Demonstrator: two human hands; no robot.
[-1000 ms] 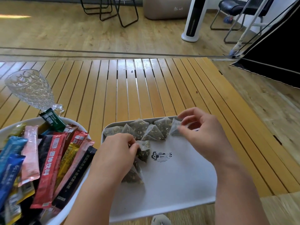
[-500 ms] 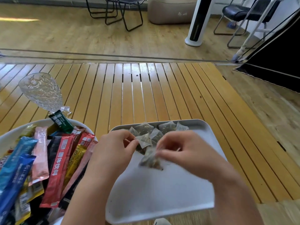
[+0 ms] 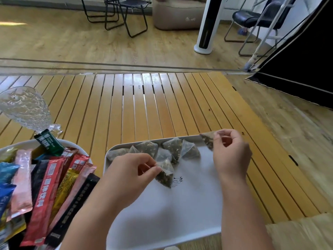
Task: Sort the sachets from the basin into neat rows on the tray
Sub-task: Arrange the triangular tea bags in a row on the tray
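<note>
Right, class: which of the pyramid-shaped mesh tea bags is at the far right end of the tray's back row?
The brown-filled pyramid mesh tea bag pinched by the right hand at the white tray's far right corner; the others lie further left.

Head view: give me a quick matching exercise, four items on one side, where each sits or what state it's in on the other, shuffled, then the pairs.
Items:
1. right hand
2. left hand
3. patterned glass
4. green sachet

Places or states:
A. sticks up at the far edge of the basin
B. pinches a tea bag at the tray's far right corner
C. stands on the slatted table, left of the tray
D. pinches a tea bag over the tray's middle, near the printed logo

Pairs: 1-B, 2-D, 3-C, 4-A
</note>
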